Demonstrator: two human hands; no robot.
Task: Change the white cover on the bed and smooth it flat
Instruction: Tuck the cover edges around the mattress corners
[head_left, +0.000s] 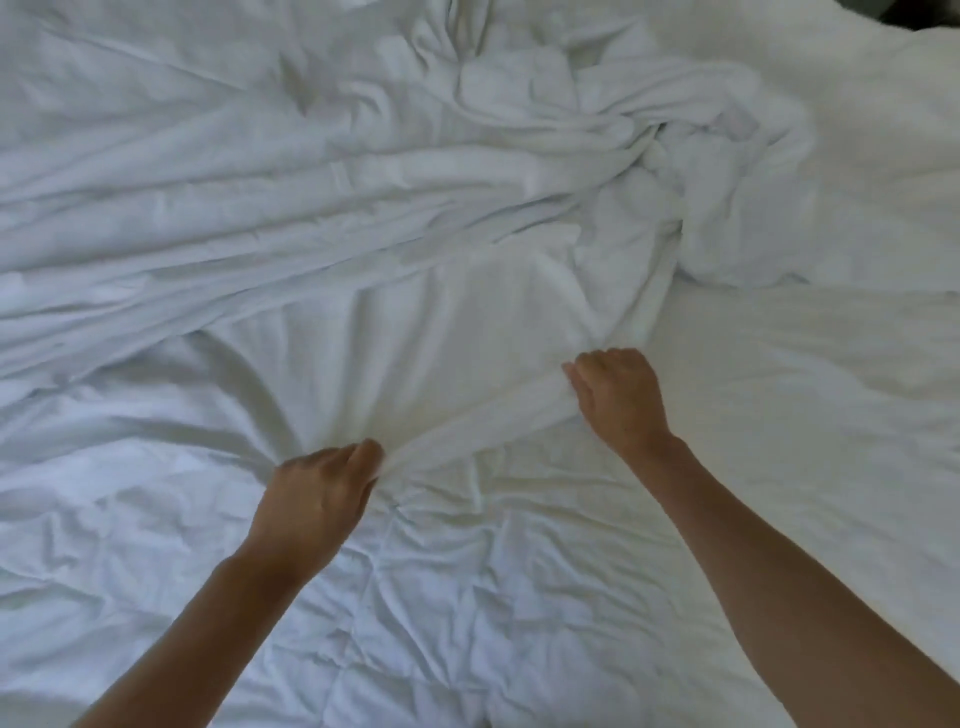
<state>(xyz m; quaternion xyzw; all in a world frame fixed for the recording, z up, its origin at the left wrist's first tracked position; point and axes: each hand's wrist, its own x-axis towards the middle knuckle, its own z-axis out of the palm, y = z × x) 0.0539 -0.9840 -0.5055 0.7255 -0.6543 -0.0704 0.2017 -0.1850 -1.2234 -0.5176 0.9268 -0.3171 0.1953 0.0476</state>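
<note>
- The white cover (395, 218) lies bunched across the far half of the bed, its long folds running from far left toward a knotted heap at the far right, with one flatter flap reaching nearer, to the hands.
- The left hand (317, 493) has its fingers curled into the near edge of that flap, pinching a gather of cloth.
- The right hand (615, 397) grips the same edge further right, knuckles up and fingers tucked under; a taut ridge of fabric runs between the two hands.
- The quilted bedding (467, 597) beneath is creased throughout the near half.
- Risk, as I judge it: pulling the edge nearer may drag the heap along as a lump, since it looks twisted on itself.
- The under layer could also ruck up if a pinch catches both layers.
</note>
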